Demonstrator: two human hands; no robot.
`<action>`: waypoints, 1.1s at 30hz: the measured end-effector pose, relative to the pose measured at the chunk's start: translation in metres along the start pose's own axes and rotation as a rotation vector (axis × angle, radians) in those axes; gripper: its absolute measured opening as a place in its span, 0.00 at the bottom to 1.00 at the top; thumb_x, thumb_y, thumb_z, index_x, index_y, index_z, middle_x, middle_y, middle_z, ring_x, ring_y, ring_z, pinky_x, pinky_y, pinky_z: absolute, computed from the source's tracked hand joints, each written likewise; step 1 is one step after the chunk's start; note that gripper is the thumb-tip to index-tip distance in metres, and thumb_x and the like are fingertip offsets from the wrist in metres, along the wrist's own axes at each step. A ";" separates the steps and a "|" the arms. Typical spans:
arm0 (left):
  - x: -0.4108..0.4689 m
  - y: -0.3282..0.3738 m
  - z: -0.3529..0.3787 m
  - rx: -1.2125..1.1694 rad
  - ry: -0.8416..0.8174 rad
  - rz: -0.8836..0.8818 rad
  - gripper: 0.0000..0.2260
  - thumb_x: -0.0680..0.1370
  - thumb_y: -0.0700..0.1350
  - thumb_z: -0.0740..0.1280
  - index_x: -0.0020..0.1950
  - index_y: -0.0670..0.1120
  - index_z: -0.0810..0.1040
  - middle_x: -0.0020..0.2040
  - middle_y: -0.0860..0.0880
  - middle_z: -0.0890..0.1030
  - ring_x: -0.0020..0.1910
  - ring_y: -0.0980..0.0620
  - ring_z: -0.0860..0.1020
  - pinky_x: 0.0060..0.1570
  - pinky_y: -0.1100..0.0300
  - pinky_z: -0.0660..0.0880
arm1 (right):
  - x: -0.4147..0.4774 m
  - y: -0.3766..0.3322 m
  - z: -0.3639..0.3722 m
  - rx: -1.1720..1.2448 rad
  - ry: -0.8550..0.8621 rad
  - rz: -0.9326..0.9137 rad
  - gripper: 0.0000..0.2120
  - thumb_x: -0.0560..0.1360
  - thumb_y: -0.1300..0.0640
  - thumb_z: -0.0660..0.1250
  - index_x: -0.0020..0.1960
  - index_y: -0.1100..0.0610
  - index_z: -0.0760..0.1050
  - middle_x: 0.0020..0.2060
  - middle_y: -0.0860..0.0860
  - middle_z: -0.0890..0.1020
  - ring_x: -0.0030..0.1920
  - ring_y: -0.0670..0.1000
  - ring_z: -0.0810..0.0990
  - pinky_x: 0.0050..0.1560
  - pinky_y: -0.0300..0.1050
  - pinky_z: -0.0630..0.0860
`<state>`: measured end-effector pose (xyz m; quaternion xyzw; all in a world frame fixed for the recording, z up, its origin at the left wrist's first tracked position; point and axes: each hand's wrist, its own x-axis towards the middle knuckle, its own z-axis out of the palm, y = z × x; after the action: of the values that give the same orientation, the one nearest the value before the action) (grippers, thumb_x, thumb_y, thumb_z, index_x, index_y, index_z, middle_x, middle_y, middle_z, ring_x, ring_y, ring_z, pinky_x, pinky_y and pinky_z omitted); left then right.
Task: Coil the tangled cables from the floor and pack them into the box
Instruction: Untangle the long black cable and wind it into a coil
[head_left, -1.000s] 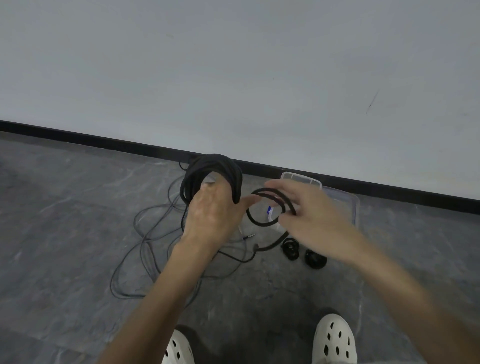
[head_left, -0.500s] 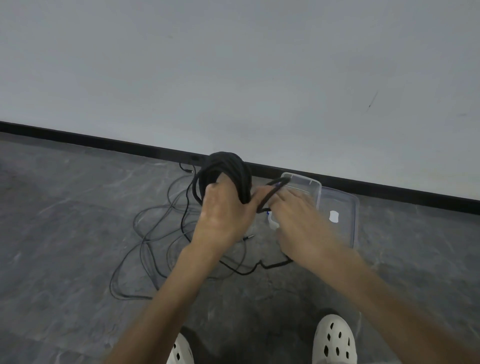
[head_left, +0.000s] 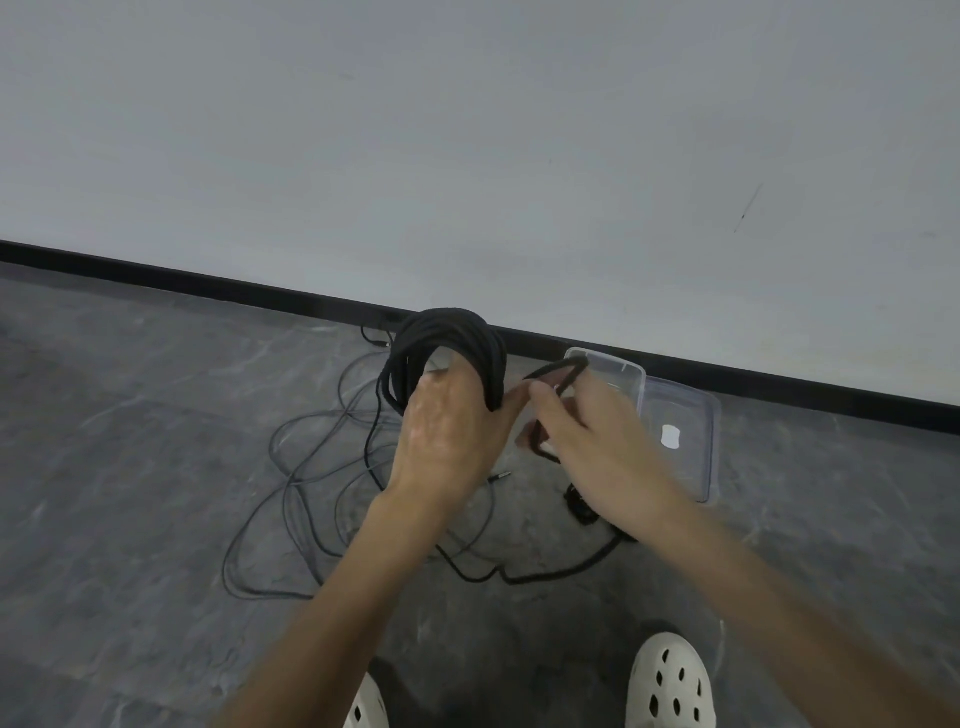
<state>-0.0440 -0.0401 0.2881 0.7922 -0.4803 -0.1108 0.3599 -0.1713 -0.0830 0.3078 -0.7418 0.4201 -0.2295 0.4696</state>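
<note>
My left hand (head_left: 449, 439) grips a thick coil of black cable (head_left: 447, 343), held up above the floor. Just to its right, my right hand (head_left: 592, 447) pinches a short loop of the same black cable (head_left: 558, 371) close to the coil. From the hands the cable drops to the floor and trails as a loose black length (head_left: 561, 571). Thinner tangled cables (head_left: 301, 467) lie spread on the grey floor below and left of the coil. The clear plastic box (head_left: 631, 371) stands by the wall behind my right hand.
The box's clear lid (head_left: 685, 447) lies flat on the floor to the right of the box. A small black coiled item (head_left: 579, 506) lies under my right wrist. A black skirting board (head_left: 208, 286) runs along the wall. My two white clogs (head_left: 670, 680) show at the bottom.
My right hand has moved left toward the coil, carrying its small loop of cable up against it. The coil in my left hand shifted slightly right.
</note>
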 end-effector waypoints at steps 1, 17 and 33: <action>0.002 -0.001 0.000 -0.045 -0.001 -0.033 0.19 0.74 0.57 0.71 0.34 0.46 0.69 0.28 0.49 0.74 0.29 0.54 0.74 0.29 0.62 0.70 | 0.000 0.003 0.000 0.001 0.030 -0.013 0.07 0.81 0.57 0.58 0.51 0.58 0.74 0.34 0.46 0.83 0.36 0.44 0.81 0.35 0.33 0.76; -0.006 0.010 -0.008 -0.596 -0.653 -0.068 0.14 0.78 0.45 0.66 0.36 0.37 0.74 0.24 0.50 0.73 0.23 0.52 0.71 0.30 0.63 0.72 | 0.017 0.002 -0.036 0.190 0.092 -0.374 0.15 0.80 0.69 0.58 0.54 0.55 0.79 0.35 0.47 0.77 0.34 0.48 0.71 0.42 0.40 0.73; -0.014 0.021 -0.024 -1.056 -0.818 0.051 0.06 0.80 0.41 0.62 0.44 0.42 0.74 0.28 0.52 0.72 0.26 0.55 0.73 0.33 0.63 0.72 | 0.031 0.018 -0.029 -0.099 0.061 -0.429 0.15 0.81 0.67 0.56 0.63 0.57 0.75 0.46 0.43 0.82 0.46 0.39 0.80 0.48 0.30 0.74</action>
<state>-0.0526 -0.0234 0.3174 0.3924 -0.4779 -0.6140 0.4906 -0.1837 -0.1273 0.3034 -0.8289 0.2777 -0.3257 0.3602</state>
